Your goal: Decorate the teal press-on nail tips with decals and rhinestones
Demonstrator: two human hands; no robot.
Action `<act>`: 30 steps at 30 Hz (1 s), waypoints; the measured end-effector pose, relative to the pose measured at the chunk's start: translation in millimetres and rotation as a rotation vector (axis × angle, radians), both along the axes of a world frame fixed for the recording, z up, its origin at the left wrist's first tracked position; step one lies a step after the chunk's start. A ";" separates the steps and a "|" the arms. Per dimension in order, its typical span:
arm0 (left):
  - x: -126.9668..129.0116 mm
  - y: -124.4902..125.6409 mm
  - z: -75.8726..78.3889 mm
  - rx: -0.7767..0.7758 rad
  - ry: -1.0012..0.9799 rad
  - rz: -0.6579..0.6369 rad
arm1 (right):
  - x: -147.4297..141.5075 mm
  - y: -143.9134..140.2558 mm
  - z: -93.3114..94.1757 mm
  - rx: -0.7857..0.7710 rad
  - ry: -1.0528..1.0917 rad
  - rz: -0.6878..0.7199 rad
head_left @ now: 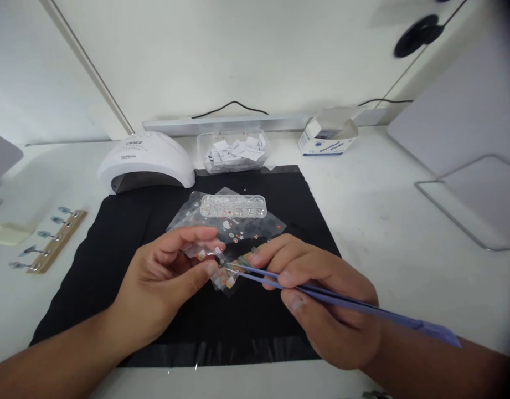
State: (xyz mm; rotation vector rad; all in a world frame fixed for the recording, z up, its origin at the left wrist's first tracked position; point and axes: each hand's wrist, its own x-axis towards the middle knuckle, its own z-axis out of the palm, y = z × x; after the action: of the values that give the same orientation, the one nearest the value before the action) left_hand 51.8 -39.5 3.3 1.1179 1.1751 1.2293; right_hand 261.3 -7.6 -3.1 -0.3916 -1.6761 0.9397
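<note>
Two hands meet above the black mat [113,266]: the right hand [321,299] pinches purple tweezers [341,302] shut, tips at a small clear sticker sheet [213,260] gripped between the left hand [163,282] thumb and fingers. Beyond lie a gem case [233,205] and a white nail lamp [147,160].

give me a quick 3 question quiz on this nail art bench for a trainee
1. True or false: the right hand holds purple tweezers.
2. What does the left hand pinch? A) a clear sticker sheet B) a brush C) a bottle
3. Which white device stands at the far left corner of the black mat?

Key:
1. True; their tips point at the sheet.
2. A, the clear sticker sheet.
3. The nail lamp.
</note>
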 end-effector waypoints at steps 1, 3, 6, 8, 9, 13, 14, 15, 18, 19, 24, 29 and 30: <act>-0.1 0.0 0.0 -0.021 -0.018 0.003 | 0.0 -0.1 -0.4 -0.008 0.006 0.005; 0.0 -0.3 0.2 -0.048 -0.043 0.014 | 0.5 -0.9 -1.0 -0.021 0.018 0.015; -0.2 -0.7 0.2 -0.063 -0.054 0.015 | 1.2 -2.8 -2.1 -0.044 0.024 0.028; -0.7 -0.8 -0.2 -0.066 -0.054 0.007 | 1.1 -3.5 -2.7 -0.068 0.044 0.028; -1.1 -0.9 -0.6 -0.067 -0.052 0.004 | 0.9 -3.5 -2.9 -0.078 0.058 0.025; -2.4 -1.1 -2.4 -0.069 -0.029 -0.007 | 0.3 -1.9 -3.1 -0.078 0.092 0.006; -2.4 -1.1 -2.6 -0.066 -0.028 -0.009 | 0.3 -1.6 -3.1 -0.072 0.091 0.000; -2.4 -1.1 -2.7 -0.062 -0.033 -0.011 | 0.3 -1.3 -3.0 -0.068 0.084 -0.007; -1.4 -1.5 -1.7 -0.051 -0.044 -0.012 | -0.1 -1.2 -2.6 -0.058 0.058 -0.028; -1.0 -1.9 -1.0 -0.050 -0.040 -0.013 | -0.4 -1.2 -2.4 -0.051 0.054 -0.031; 1.5 -4.4 2.0 -0.016 0.016 -0.027 | -1.2 -0.2 -0.8 0.013 0.033 -0.017; 3.1 -5.4 3.5 0.032 0.119 -0.003 | 0.6 0.2 0.9 0.021 -0.005 -0.023; 3.3 -5.4 3.9 0.043 0.132 -0.002 | 0.9 -0.1 1.1 0.026 -0.012 -0.024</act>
State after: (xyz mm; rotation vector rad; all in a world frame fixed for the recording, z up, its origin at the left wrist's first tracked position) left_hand 55.1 -44.9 7.2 1.2476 1.2515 1.1989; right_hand 262.3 -7.6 -2.0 -0.3996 -1.6891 0.8982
